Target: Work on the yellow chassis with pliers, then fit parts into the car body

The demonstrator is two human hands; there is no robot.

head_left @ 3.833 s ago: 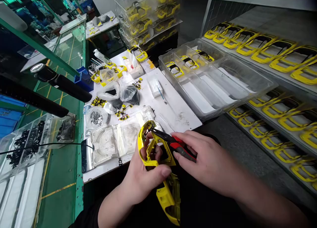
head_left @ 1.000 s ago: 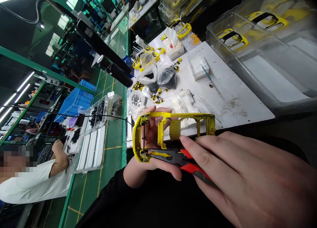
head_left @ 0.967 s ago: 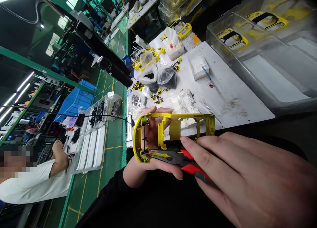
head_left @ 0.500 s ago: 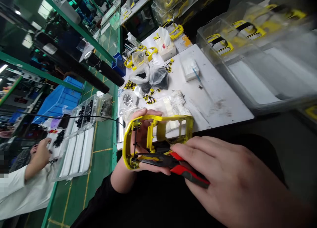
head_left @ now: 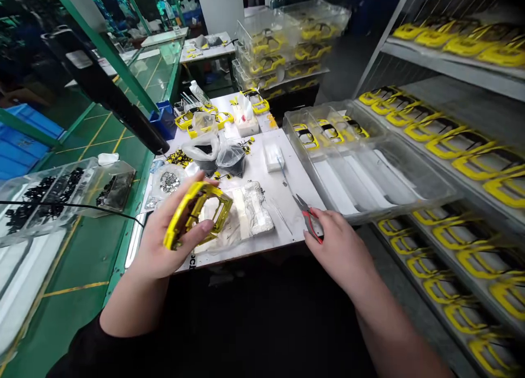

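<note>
My left hand (head_left: 164,238) grips a yellow plastic toy-car body shell (head_left: 223,216), thumb across its near side, tilted above the table's front edge. Small dark parts inside the shell are too small to make out. In my right hand (head_left: 338,244) are red-and-black needle-nose pliers (head_left: 310,220), low at the table's right edge, their jaws pointing away from me and slightly parted. A white, crusted foam block (head_left: 259,208) lies between the two hands. Thin metal tweezers (head_left: 281,216) rest on the table left of the pliers.
A white worktable (head_left: 301,184) bears bags of black parts (head_left: 229,156), a bag of silver pieces (head_left: 169,182) and a white box (head_left: 273,156). A clear divided tray (head_left: 348,200) adjoins it on the right, before racks of yellow shells (head_left: 443,148). A green conveyor (head_left: 94,252) runs left.
The pliers have come away from the shell and moved right, down to the table edge. My left hand has shifted left with the shell and turned it. The view has swung right.
</note>
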